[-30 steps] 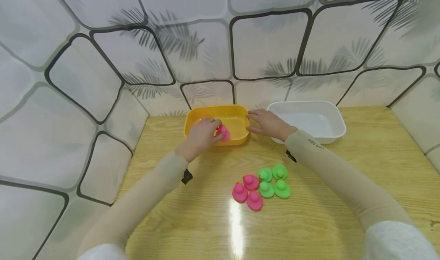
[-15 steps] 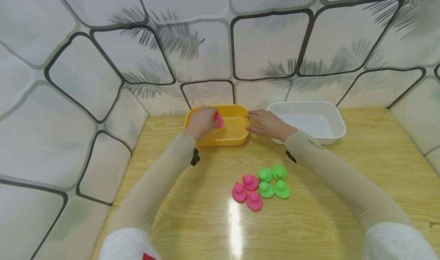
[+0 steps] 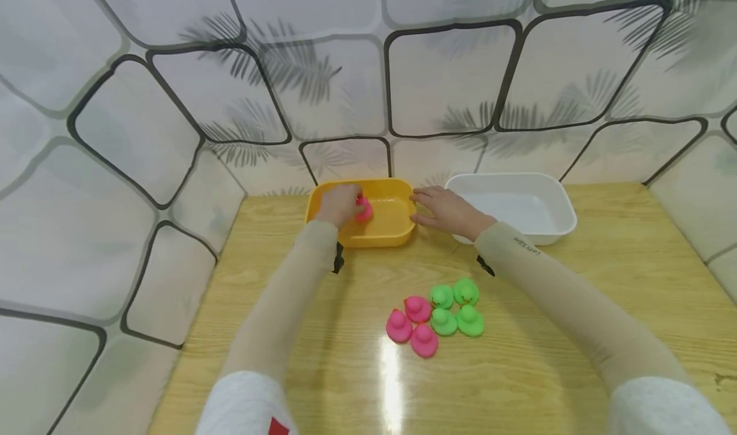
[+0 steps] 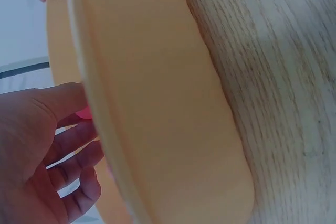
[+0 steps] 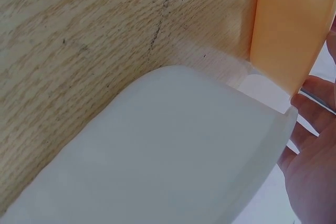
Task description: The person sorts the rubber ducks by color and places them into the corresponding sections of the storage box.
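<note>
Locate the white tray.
In the head view, the white tray sits right of the yellow tray, near the back wall, partly behind the right hand.

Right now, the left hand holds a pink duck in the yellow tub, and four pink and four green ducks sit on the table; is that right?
One count is off: the head view shows three pink ducks on the table, not four. The rest stands: four green ducks sit there too, and the left hand holds another pink duck in the yellow tub.

Glossy wooden table, pale leaf-print walls
</note>
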The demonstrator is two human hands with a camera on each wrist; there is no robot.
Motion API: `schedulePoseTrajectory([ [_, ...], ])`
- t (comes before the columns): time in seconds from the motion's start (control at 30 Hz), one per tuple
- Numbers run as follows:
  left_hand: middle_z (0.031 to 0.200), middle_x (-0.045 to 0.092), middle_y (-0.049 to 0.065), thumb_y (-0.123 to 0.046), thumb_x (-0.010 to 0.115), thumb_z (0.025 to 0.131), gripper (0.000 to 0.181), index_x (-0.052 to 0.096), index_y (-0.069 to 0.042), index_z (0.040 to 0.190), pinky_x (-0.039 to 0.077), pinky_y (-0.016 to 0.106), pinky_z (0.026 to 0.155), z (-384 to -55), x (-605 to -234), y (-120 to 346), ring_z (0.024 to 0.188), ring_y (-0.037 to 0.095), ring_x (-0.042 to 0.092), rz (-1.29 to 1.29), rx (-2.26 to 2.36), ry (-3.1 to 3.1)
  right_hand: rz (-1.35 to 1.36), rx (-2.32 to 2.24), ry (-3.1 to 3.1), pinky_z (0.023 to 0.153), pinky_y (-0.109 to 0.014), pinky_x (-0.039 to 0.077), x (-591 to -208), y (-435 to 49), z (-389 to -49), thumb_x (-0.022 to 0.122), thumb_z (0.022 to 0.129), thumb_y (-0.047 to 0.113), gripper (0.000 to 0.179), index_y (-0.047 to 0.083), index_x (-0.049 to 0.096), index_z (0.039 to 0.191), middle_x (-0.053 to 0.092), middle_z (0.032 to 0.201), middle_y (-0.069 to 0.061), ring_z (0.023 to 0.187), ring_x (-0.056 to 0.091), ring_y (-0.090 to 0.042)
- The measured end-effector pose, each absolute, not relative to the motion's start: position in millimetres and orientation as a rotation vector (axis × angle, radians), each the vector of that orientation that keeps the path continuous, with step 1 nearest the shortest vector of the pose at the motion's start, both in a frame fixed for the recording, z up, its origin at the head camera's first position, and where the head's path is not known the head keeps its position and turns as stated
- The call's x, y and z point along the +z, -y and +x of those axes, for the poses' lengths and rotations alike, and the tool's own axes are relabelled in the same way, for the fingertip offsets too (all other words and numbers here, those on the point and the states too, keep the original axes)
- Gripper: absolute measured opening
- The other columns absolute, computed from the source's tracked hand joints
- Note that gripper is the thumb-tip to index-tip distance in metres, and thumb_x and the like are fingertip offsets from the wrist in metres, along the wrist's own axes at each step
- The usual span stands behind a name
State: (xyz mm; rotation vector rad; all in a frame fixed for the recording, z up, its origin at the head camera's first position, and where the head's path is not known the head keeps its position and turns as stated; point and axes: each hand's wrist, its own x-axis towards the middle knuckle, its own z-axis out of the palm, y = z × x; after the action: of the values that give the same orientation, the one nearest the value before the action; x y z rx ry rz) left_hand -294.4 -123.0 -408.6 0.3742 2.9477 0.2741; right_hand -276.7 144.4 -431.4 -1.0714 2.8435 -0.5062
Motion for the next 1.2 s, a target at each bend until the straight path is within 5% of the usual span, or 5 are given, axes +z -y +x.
schedulePoseTrajectory([
  [0.27, 0.103, 0.071, 0.010, -0.020, 0.065, 0.101, 0.015, 0.069, -0.007, 0.107, 0.052, 0.047, 0.086, -296.0, -414.9, 122.8, 0.091, 0.027, 0.061, 0.328, 0.256, -2.971, -1.091, -0.498, -2.846, 0.119, -0.056, 0.033, -430.5, -144.2, -278.6, 0.064, 0.105, 0.035, 0.059, -0.007, 0.054, 0.145, 0.049, 0.152, -0.029, 0.141, 0.046, -0.046],
  [0.67, 0.096, 0.068, 0.011, -0.014, 0.062, 0.098, 0.012, 0.060, -0.010, 0.086, 0.054, 0.049, 0.080, -301.1, -428.8, 117.5, 0.088, 0.027, 0.062, 0.296, 0.201, -3.024, -1.068, -0.522, -2.826, 0.119, -0.058, 0.032, -434.6, -142.9, -275.4, 0.065, 0.104, 0.033, 0.059, -0.006, 0.053, 0.147, 0.048, 0.154, -0.028, 0.142, 0.045, -0.046],
  [1.2, 0.109, 0.070, 0.012, -0.023, 0.063, 0.104, 0.018, 0.069, -0.007, 0.111, 0.056, 0.050, 0.084, -296.9, -409.7, 118.4, 0.101, 0.029, 0.067, 0.409, 0.199, -3.011, -1.075, -0.472, -2.849, 0.120, -0.057, 0.032, -433.9, -147.3, -279.2, 0.063, 0.105, 0.036, 0.061, -0.006, 0.052, 0.148, 0.047, 0.154, -0.028, 0.142, 0.045, -0.046],
])
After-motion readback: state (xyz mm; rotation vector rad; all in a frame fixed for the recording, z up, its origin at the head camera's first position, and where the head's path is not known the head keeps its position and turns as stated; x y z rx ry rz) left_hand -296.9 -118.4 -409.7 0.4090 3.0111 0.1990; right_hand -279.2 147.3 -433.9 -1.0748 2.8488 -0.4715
